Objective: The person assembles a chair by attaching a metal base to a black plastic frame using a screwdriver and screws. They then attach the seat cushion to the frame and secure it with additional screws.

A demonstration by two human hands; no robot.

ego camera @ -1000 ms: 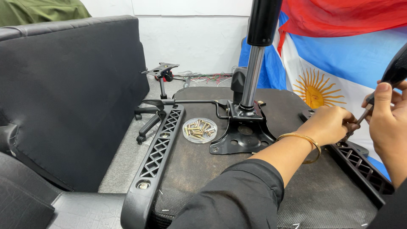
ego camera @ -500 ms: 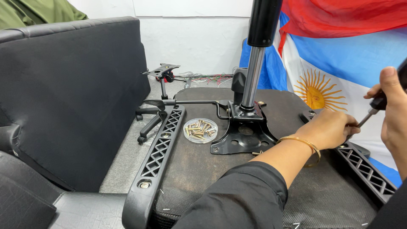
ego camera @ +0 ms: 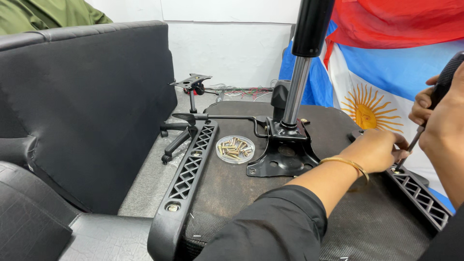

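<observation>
Seat underside (ego camera: 241, 193): upturned, dark board facing up, filling the lower middle of the view.
Right armrest bracket (ego camera: 418, 193): black lattice plastic, lying along the right edge of the seat underside; a screw at its near-top end, just under the screwdriver tip.
Screwdriver (ego camera: 437, 101): black handle up, thin shaft slanting down-left to the top end of the right armrest bracket.
Right hand (ego camera: 442, 121): clamped around the screwdriver handle, fingers curled over it, at the right edge of view.
Left hand (ego camera: 377, 150): fingers drawn together, resting on the seat at the top end of the right armrest bracket, beside the screwdriver tip; whether anything is pinched there, cannot tell. Gold bangle (ego camera: 345, 164) on the wrist, black sleeve (ego camera: 270, 227) below.
Left armrest bracket (ego camera: 186, 179): same lattice part, along the left edge of the seat, screws seated in its holes.
Tilt mechanism plate (ego camera: 282, 157): black metal, mounted at seat centre, a thin lever rod running left from it.
Gas-lift column (ego camera: 302, 72): upright in the plate, chrome lower, black upper.
Dish of screws (ego camera: 235, 149): small clear round dish, brass-coloured screws inside, on the seat between left armrest bracket and plate, well apart from both hands.
Chair backrest (ego camera: 87, 106): black leather-look, standing at left.
Second mechanism plate (ego camera: 192, 81): on a short post on the floor behind, near a tangle of wires.
Flag (ego camera: 386, 72): blue, white and red cloth with yellow sun, hanging at right behind the hands.
Green cloth (ego camera: 43, 14): top left corner.
</observation>
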